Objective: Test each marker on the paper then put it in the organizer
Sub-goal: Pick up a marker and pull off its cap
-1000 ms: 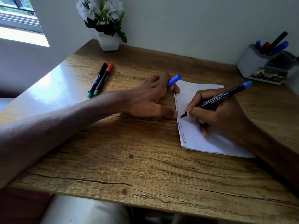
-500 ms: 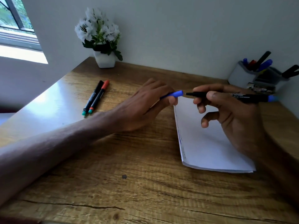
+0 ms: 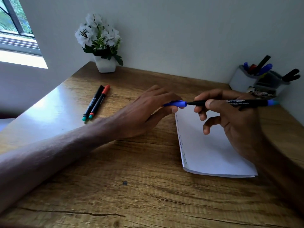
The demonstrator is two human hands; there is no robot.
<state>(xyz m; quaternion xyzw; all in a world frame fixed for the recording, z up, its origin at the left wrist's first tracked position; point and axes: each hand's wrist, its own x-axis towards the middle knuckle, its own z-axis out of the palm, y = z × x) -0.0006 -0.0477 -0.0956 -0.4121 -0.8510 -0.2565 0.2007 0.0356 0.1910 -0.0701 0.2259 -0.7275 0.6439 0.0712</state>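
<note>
My right hand (image 3: 230, 116) grips a black marker with a blue end (image 3: 236, 102), held level above the white paper pad (image 3: 212, 153). My left hand (image 3: 148, 112) pinches the marker's blue cap (image 3: 176, 103); the marker's tip sits at the cap's mouth. Two more markers lie side by side at the far left of the desk: a black-capped one (image 3: 93, 102) and a red-capped one (image 3: 99, 101). The white organizer (image 3: 241, 81) stands at the far right corner with several markers standing in it.
A white pot of white flowers (image 3: 103, 45) stands against the back wall. The wooden desk (image 3: 131, 178) has its left edge by a window and its near edge at the bottom of the view. The pad's left margin carries faint ink marks.
My right hand lifted the marker off the paper and turned it level. My left hand rose from the desk with the cap, and cap and tip have come together. The camera tilted up.
</note>
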